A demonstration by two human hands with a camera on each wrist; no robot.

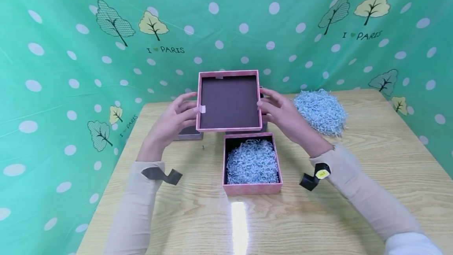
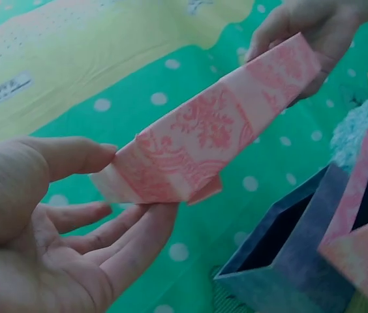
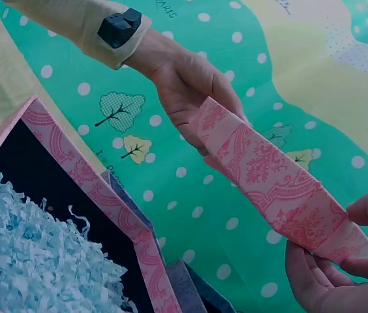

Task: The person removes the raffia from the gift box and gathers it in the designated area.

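Pink patterned lid (image 1: pixel 230 103) is gripped aloft at opposite sides by a person's left hand (image 1: pixel 175 119) and right hand (image 1: pixel 283 117), near a matching box (image 1: pixel 253 189) of blue shredded paper (image 1: pixel 252 162) on a wooden desk (image 1: pixel 191 211).

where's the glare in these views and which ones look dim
Head view: brightest, a glare strip on the table, in front of the pink box; left wrist view: dimmer; right wrist view: also dim, but the pink lid shows its pattern.

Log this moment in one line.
left hand: holds pink lid | right hand: holds opposite side | pink box: open, blue shreds inside
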